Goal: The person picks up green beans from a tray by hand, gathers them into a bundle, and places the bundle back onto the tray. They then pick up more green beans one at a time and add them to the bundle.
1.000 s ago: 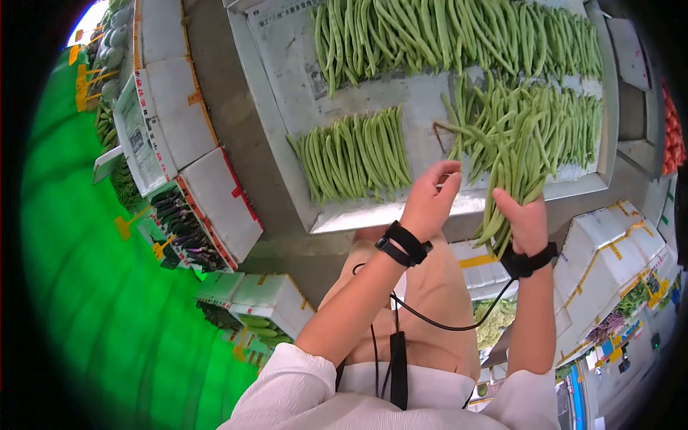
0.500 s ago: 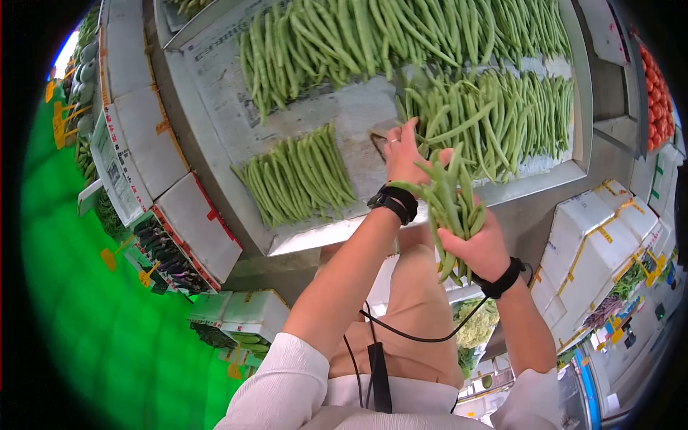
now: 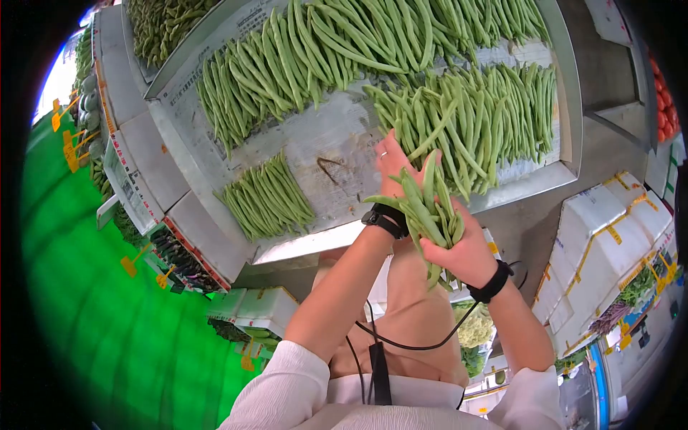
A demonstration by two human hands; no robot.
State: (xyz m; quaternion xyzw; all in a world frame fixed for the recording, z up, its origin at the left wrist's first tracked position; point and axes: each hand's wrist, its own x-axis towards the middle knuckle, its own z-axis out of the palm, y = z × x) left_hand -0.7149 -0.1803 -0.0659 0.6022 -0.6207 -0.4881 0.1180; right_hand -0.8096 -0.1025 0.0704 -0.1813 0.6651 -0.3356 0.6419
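Observation:
My right hand [image 3: 469,251] is closed around a bunch of green beans [image 3: 432,215], held above the front edge of the metal tray [image 3: 527,188]. My left hand [image 3: 390,163], with a ring on one finger, is at the left end of the nearer right row of green beans [image 3: 476,122]. Its fingers are stretched out against that row, and the bunch partly covers the hand. To its left, a small row of green beans [image 3: 265,197] lies on the tray's lining. Another long row of green beans [image 3: 287,61] runs along the back.
White foam boxes [image 3: 591,251] stand at right, red tomatoes [image 3: 665,107] beyond. At left are boxes with eggplants [image 3: 179,254] and a green floor [image 3: 129,322]. A black cable [image 3: 423,347] hangs across my lap. Darker green pods [image 3: 161,32] fill a neighbouring tray.
The camera view has shifted, so the tray sits differently in frame. My right hand and its bunch have moved closer to my left hand, which stays at the bean row.

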